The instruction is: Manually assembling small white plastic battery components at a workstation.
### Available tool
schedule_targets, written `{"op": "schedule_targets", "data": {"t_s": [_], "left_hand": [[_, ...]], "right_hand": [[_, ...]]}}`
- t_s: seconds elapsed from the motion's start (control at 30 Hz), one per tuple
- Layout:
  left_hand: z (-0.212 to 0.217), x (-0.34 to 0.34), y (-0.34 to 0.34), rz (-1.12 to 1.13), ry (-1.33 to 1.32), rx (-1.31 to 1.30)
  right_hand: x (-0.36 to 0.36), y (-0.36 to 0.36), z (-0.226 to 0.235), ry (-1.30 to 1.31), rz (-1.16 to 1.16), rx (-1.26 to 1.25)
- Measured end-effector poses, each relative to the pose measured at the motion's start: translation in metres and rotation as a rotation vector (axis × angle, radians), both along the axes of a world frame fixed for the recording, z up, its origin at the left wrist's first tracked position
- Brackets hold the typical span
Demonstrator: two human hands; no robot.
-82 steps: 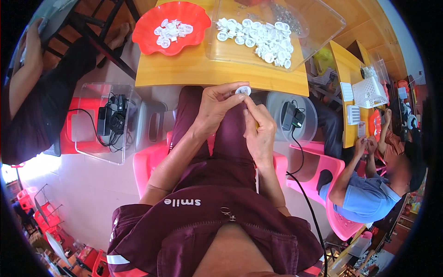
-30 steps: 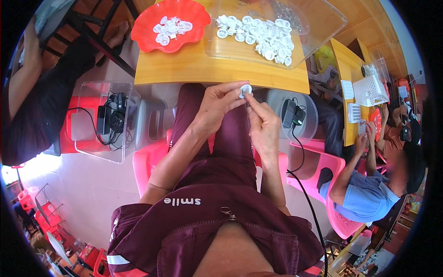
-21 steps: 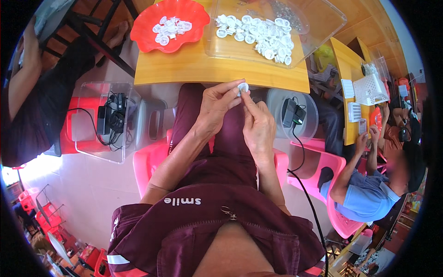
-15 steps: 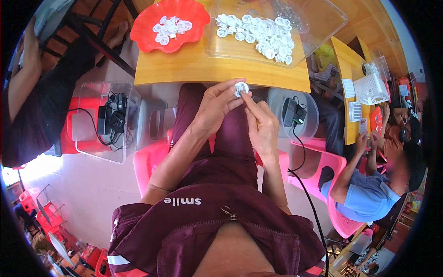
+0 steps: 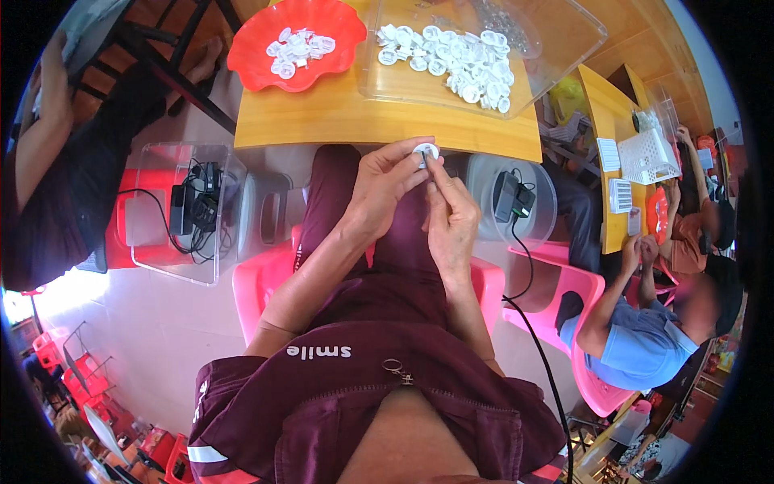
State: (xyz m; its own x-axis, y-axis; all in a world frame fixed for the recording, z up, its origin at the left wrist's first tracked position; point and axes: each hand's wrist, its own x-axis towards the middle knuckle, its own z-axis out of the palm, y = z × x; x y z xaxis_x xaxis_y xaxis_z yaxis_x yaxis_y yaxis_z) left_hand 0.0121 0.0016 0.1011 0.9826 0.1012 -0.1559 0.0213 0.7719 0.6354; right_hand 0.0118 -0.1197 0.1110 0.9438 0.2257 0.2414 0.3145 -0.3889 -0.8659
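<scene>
Taking the yellow wooden surface (image 5: 339,121) as the landmark: far to its left a person in dark clothes (image 5: 48,185) sits with an arm stretched along the picture's edge. Below the surface's left corner a clear plastic box (image 5: 181,214) stands on a red stool, with a black charger and coiled cable (image 5: 197,206) inside it. On the surface's left part sits a red scalloped bowl (image 5: 294,40) holding a small heap of white round parts. To its right, still on the surface, a clear rectangular tray (image 5: 556,40) holds a much larger heap of the same white caps (image 5: 455,60).

Just below the surface's near edge, about at its middle, the left hand (image 5: 379,189) is raised over the lap; its fingers are closed round a small white round cap (image 5: 424,152), pinched between thumb and forefinger. The cap sits just under the surface's edge, close to touching it in the picture. The right hand (image 5: 451,222) is directly beside the left one, its fingers mostly curled and its forefinger and thumb stretched up to touch the same cap; whether it holds anything of its own between them cannot be told.

Below the surface's right corner a round clear tub (image 5: 484,173) holds another black charger (image 5: 512,198), its cable running down past a pink chair (image 5: 564,282). Further right a second yellow surface (image 5: 601,105) carries white trays, and a person in a blue shirt (image 5: 637,339) sits beside it.
</scene>
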Motion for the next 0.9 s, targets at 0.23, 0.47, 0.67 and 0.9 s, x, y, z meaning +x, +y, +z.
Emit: {"op": "schedule_targets", "data": {"t_s": [0.23, 0.47, 0.67, 0.9], "left_hand": [[0.004, -0.001, -0.011, 0.123, 0.014, 0.088], [0.017, 0.000, -0.017, 0.164, -0.019, 0.081], [0.015, 0.001, -0.017, 0.195, 0.008, 0.134], [0.007, -0.002, -0.019, 0.222, 0.007, 0.127]], "right_hand": [[-0.007, 0.011, -0.002, 0.065, -0.054, 0.192], [-0.010, 0.006, 0.009, 0.161, -0.086, 0.297], [-0.005, 0.008, 0.013, 0.143, -0.055, 0.215], [-0.008, 0.008, 0.013, 0.268, -0.015, 0.352]]}}
